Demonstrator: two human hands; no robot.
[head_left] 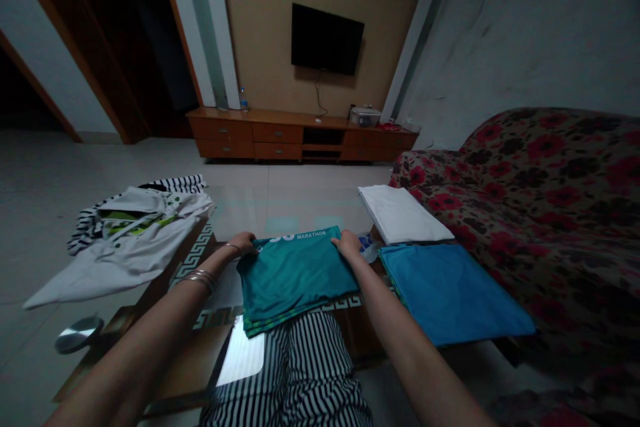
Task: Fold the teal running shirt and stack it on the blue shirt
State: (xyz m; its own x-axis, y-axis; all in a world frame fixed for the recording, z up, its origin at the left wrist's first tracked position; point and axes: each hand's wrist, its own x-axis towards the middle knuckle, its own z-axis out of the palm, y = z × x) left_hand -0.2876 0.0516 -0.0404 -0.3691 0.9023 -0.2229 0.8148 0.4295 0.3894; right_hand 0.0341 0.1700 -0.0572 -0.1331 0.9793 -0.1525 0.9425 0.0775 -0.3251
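Head view: both arms (135, 347) stretched forward, wrists apart
Left hand (243, 243): grasping the far-left corner of the folded teal marathon shirt (295, 280)
Right hand (347, 245): grasping its far-right corner
Shirt: on the glass table (193, 253), near the lap

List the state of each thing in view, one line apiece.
Teal marathon shirt: folded, lying flat
Left hand: on the shirt's far left corner
Right hand: on the shirt's far right corner
Blue cloth: folded flat
White cloth: folded flat
White and striped clothes: unfolded, rumpled
Wall television: screen dark
Cabinet drawers: shut
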